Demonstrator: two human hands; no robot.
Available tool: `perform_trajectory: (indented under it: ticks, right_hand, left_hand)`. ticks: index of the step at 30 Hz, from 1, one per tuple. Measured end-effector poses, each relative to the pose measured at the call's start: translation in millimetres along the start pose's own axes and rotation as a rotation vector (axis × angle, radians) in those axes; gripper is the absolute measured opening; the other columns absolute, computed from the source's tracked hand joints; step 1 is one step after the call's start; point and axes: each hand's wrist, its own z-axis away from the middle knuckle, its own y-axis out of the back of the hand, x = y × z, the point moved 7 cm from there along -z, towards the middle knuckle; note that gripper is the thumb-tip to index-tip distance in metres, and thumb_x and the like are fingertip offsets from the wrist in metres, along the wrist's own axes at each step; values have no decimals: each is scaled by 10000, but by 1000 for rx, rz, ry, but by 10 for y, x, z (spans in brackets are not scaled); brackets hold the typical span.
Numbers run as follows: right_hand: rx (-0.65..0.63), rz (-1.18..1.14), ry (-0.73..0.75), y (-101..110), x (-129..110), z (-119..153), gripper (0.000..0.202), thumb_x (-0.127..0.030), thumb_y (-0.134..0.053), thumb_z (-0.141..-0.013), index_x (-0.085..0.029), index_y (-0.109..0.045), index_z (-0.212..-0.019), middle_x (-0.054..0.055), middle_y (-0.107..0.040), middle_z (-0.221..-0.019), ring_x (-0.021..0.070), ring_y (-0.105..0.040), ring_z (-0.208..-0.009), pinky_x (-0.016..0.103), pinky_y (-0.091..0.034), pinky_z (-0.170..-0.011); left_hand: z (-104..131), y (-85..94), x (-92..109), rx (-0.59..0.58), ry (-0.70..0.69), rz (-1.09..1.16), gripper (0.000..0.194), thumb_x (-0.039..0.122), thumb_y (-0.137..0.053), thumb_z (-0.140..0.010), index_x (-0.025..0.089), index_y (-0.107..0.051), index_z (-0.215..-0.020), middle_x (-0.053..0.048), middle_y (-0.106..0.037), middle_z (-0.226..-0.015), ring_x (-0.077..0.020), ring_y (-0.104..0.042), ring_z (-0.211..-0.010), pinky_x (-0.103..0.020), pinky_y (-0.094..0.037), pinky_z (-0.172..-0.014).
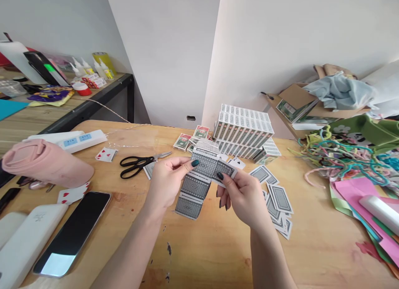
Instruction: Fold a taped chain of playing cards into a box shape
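Above the middle of the table, my left hand (170,179) is closed, pinching the upper left edge of a hanging strip of joined playing cards (195,186). The cards show patterned grey backs, one below another. My right hand (241,189) pinches a single playing card (225,171) between thumb and fingers, its left end meeting or overlapping the strip's upper card; I cannot tell whether they are attached. Loose playing cards (282,199) lie face down right of my right hand. A pair of black-handled scissors (139,161) rests left of my left hand.
Stacked card boxes (245,125) stand at the back, beside red-and-green card packs (183,142). On the left are a pink tumbler (50,162), a phone (75,233) and a power strip (82,140). Tangled yarn (339,156) and coloured paper (358,197) lie at right.
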Motion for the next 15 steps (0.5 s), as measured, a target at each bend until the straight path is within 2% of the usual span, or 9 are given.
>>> perform_trajectory:
  ticks: [9,15]
  right_hand:
    - [34,74,13,12,-83,19,375,-309,-441,-916,-190,-496,-565,-33,-530,-402,83,-503,-324,184,-366,-381]
    - [54,0,-21,51,-8,-11,359,-346,-446,-910,-190,-505,-593,-21,-546,-423,99,-513,-350,198,-388,-386]
  left_hand:
    - [11,19,15,-37,-27,-79,233,346,-764,-673,162,-755,-815,-32,-716,-740,-147,-610,-715,-247,-471,-675]
    - [3,21,7,-65,19,-122,238,322,-760,-669,176,-749,-857,-26,-726,-779,-156,-633,-733,-256,-502,-686]
